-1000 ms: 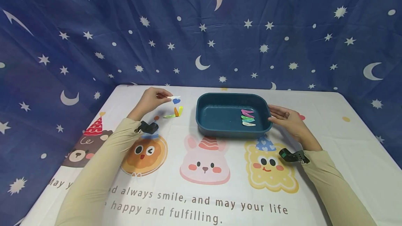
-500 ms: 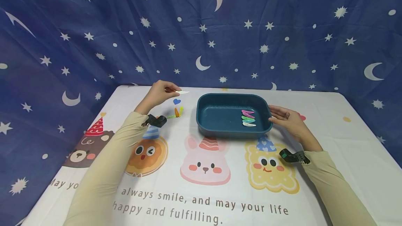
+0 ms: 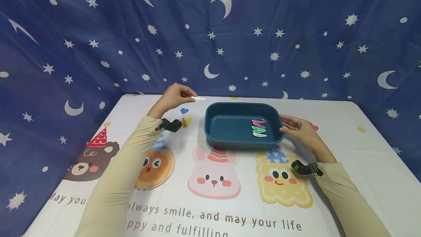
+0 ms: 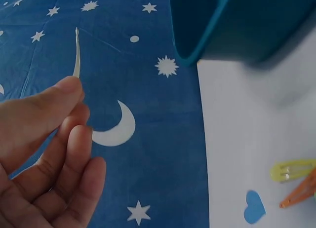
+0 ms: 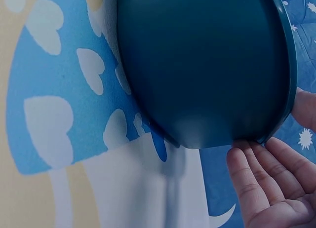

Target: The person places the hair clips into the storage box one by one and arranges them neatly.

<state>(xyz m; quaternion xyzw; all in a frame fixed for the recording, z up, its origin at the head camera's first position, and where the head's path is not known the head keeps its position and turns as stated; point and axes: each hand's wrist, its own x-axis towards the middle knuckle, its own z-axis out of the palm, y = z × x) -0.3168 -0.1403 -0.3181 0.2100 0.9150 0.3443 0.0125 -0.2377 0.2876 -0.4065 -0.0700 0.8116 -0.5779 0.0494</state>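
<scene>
While L hand [image 3: 175,97] pinches wht clip [image 4: 77,55], part-hidden, R hand [image 3: 303,132] uncurled, touching bin [image 3: 241,144]

The left grip [image 3: 174,97], with a white hair clip [image 3: 198,98] pinched in it, has moved rightward and up in the head view: a second ago the clip was right by the printed blue heart [image 3: 184,111], and now its tip is near the far left corner of the box [image 3: 243,145]. The left sleeve [image 3: 115,171] has swung along, baring more of the bear print [image 3: 87,167] while covering more of the pancake print [image 3: 159,171]. The black wrist camera [image 3: 171,125] now hides nearly all of the pale green clip [image 3: 182,126]. The whole scene sits slightly lower, the bottom edge cutting the word "fulfilling" [image 3: 202,232].
</scene>
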